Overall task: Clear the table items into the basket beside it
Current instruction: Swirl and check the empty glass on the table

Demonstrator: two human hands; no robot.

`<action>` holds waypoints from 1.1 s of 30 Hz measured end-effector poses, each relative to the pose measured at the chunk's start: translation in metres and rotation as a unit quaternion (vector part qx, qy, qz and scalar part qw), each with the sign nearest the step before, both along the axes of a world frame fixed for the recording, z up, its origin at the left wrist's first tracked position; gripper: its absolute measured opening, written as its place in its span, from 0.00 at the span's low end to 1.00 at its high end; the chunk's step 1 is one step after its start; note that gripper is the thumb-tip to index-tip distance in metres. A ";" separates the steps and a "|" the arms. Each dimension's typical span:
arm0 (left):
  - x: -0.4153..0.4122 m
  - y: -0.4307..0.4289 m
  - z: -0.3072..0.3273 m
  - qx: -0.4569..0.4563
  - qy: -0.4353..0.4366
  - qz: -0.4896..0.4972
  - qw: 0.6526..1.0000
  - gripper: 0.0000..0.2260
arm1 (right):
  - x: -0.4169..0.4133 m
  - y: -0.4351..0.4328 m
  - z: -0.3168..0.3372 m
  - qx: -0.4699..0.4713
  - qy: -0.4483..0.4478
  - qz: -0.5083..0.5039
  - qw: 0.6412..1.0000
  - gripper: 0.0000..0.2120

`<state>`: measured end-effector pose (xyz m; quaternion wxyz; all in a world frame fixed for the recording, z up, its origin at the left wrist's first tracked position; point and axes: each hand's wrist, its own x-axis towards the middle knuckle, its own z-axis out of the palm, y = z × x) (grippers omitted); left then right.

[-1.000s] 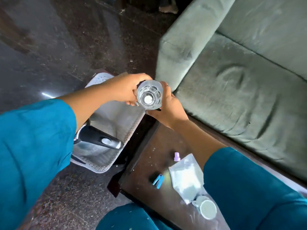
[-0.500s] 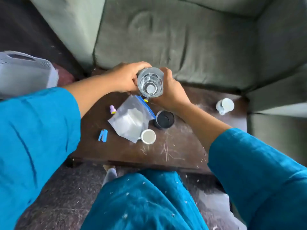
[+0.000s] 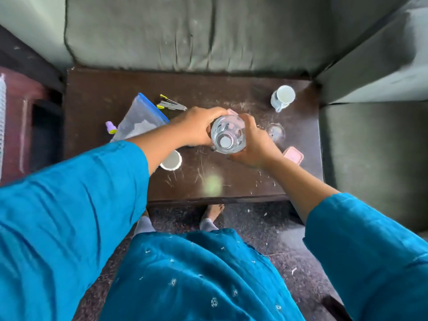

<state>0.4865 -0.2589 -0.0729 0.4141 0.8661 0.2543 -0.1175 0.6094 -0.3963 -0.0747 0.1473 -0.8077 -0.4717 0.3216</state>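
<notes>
Both hands share one grip on a clear glass point(image 3: 228, 135): the left hand point(image 3: 196, 127) wraps its side from nine o'clock, the right hand point(image 3: 253, 144) cups it from three to five o'clock, fingers clamped against the wall. The glass is held mouth-up above the middle of the tabletop point(image 3: 97, 89), not resting on it.

Outward from there, on the tabletop: a white cup point(image 3: 171, 160) at seven o'clock, half hidden under the left forearm; a zip bag point(image 3: 141, 119) and a small purple cap point(image 3: 111, 127) at nine; clips point(image 3: 170, 104) at ten; a white mug point(image 3: 283, 97) at one; a pink lid point(image 3: 293, 155) at four.

The basket point(image 3: 2, 121) shows only as a white edge at far nine o'clock. Carrying the glass there means crossing over the bag and cup; I judge smooth glass could slip as one hand lets go, or a trailing sleeve point(image 3: 69, 205) could tip the cup.
</notes>
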 end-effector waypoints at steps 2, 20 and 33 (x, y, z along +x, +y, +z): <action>0.007 -0.007 -0.016 0.002 0.015 0.006 1.000 0.32 | 0.002 -0.006 -0.017 -0.003 0.012 -0.006 1.000 0.40; 0.037 0.008 -0.127 -0.008 0.119 -0.012 0.993 0.28 | 0.013 0.012 -0.142 -0.067 0.052 -0.046 0.995 0.37; 0.044 0.022 -0.132 0.030 0.141 -0.018 0.989 0.18 | 0.013 0.032 -0.145 -0.113 0.040 -0.054 0.991 0.41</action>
